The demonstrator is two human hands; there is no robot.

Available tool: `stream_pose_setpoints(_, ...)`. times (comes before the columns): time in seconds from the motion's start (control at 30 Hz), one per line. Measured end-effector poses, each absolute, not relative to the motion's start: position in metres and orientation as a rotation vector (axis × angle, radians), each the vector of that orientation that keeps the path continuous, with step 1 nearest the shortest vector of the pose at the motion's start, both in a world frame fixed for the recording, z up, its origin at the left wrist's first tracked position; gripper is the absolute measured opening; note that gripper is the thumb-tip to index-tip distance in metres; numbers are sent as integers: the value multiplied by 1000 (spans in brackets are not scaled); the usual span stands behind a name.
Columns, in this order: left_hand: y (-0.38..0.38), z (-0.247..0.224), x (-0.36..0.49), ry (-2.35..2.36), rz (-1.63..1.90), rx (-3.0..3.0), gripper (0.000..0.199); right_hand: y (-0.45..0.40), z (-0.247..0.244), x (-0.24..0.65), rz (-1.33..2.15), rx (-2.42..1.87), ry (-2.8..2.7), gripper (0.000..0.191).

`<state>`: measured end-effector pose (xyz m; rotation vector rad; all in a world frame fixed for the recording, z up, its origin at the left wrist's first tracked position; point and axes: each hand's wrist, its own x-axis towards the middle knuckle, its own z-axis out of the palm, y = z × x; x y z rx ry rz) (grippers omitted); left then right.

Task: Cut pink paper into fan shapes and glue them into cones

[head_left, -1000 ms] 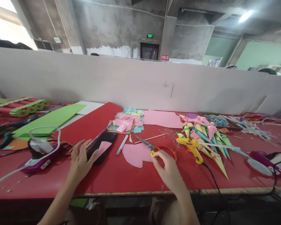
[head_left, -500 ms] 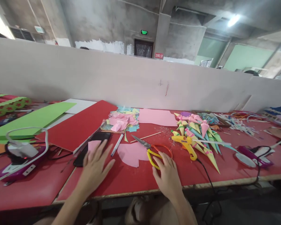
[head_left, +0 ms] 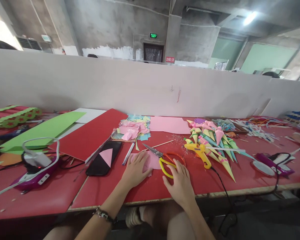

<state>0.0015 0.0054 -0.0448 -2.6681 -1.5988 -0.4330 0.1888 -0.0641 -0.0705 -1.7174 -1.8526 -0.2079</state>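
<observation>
My left hand (head_left: 137, 170) lies flat with its fingers spread over cut pink paper (head_left: 155, 162), hiding part of it. Over the handles of large scissors (head_left: 163, 160), one loop yellow and one red, rests my right hand (head_left: 180, 183). Its fingers are apart, thumb beside the yellow loop. The scissors lie on the table, blades pointing away to the left. A pink paper triangle (head_left: 106, 156) sits on a black phone (head_left: 98, 169) left of my left hand. Between phone and hand lies a white marker (head_left: 128, 154). A thin wooden stick (head_left: 162, 144) lies beyond the blades.
A yellow glue gun (head_left: 200, 154) leans by several paper cones (head_left: 223, 146) at right. Paper scraps (head_left: 133, 128) and a pink sheet (head_left: 168, 125) lie near the white partition (head_left: 102, 83). Red board (head_left: 90, 136), green sheets (head_left: 45, 131) and a power strip (head_left: 37, 178) are left.
My left hand has moved right, from over the phone onto the cut pink paper. The pink triangle stays behind on the phone. My right hand remains at the scissors' handles.
</observation>
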Motion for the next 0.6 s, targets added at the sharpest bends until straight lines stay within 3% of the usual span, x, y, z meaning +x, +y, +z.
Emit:
stream_pose_setpoints(0.3, 12, -43, 5, -1649, -473, -2711, 58, -64, -68, 188, -207, -1729, -1859, 48)
stream_pose_setpoints(0.6, 15, -42, 0, -1635, -528, -2713, 54, -63, -65, 183, -157, -1737, -1814, 44)
